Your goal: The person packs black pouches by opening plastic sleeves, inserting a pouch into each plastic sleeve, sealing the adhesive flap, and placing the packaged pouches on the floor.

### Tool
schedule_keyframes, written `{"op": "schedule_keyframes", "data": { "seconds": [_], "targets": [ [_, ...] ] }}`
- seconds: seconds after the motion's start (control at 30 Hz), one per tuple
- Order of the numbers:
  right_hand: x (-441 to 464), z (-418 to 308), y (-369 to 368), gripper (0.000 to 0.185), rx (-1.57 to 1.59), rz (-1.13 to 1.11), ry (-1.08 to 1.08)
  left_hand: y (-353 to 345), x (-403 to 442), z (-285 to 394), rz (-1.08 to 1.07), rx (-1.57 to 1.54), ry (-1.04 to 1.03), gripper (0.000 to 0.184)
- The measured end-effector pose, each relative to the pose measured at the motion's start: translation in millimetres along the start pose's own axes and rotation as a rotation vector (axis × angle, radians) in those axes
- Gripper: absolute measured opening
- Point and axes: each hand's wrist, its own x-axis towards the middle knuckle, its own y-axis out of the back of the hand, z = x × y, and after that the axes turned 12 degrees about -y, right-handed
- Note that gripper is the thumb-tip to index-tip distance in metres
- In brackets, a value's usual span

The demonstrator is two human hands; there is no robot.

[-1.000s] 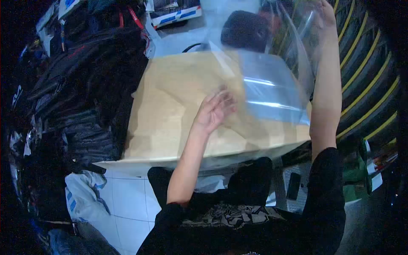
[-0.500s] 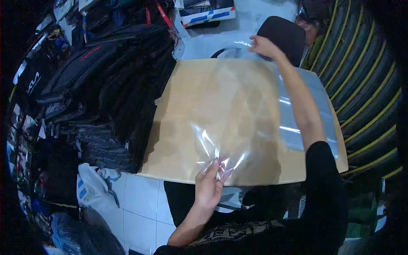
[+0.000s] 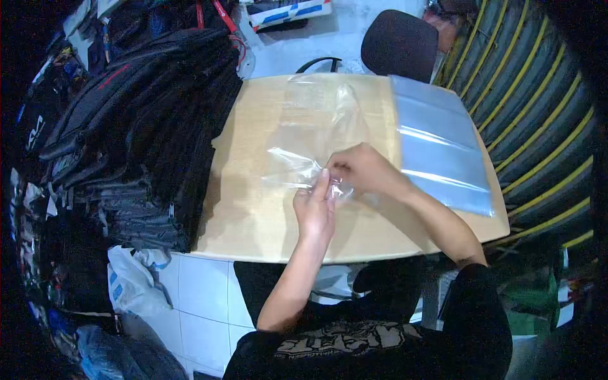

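Observation:
A clear plastic bag (image 3: 292, 130) spreads over the middle of the wooden table (image 3: 253, 221), its near end bunched up. My left hand (image 3: 315, 212) pinches that gathered end between thumb and fingers. Close against it is my right hand (image 3: 362, 170), its fingers curled in at the same bunched plastic; the fingertips are partly hidden, but they appear closed on the bag. To the right lies a flat stack of clear plastic bags (image 3: 440, 149), bright with reflections.
Black bags with zips (image 3: 152, 120) are piled high along the table's left side. A dark chair back (image 3: 400, 45) stands beyond the far edge. Black hoses with yellow stripes (image 3: 538, 114) curve along the right. A white plastic bag (image 3: 134, 282) lies on the tiled floor.
My right hand has come down from beyond the table's far edge to meet my left hand. The left hand has moved up, further onto the table, still pinching the bag.

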Motion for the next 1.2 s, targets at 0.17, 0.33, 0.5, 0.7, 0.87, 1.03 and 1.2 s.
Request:
{"op": "schedule_keyframes", "data": {
  "seconds": [0.17,0.33,0.5,0.7,0.87,1.03,1.2],
  "targets": [
    [10.3,18.9,31.0,0.017,0.218,0.288,-0.353,22.4,-16.3,6.1,-0.026,0.111,0.008,0.021],
    [-7.8,-5.5,34.5,0.014,0.202,0.676,-0.036,15.7,-39.4,40.9,0.061,0.978,-0.892,0.030],
    [-17.5,-22.4,22.8,0.016,0.128,0.434,0.157,-4.6,-65.5,73.7,-0.580,1.519,-1.371,0.022],
    [-25.1,-26.1,19.1,0.017,0.239,0.241,0.258,-41.6,16.8,56.7,-1.128,2.315,-0.518,0.017],
    [-76.9,-68.1,14.1,0.019,0.336,-0.008,0.241,-44.9,143.5,9.4,-0.700,0.631,0.093,0.023],
    [-143.8,-67.6,12.9,0.018,0.281,0.118,0.203,-72.2,187.8,-7.1,-0.387,0.240,-0.056,0.071],
    [-189.3,-96.4,-24.8,0.025,0.014,0.880,0.348,-99.9,139.1,8.6,-0.366,-0.080,0.105,0.100]
  ]
}}
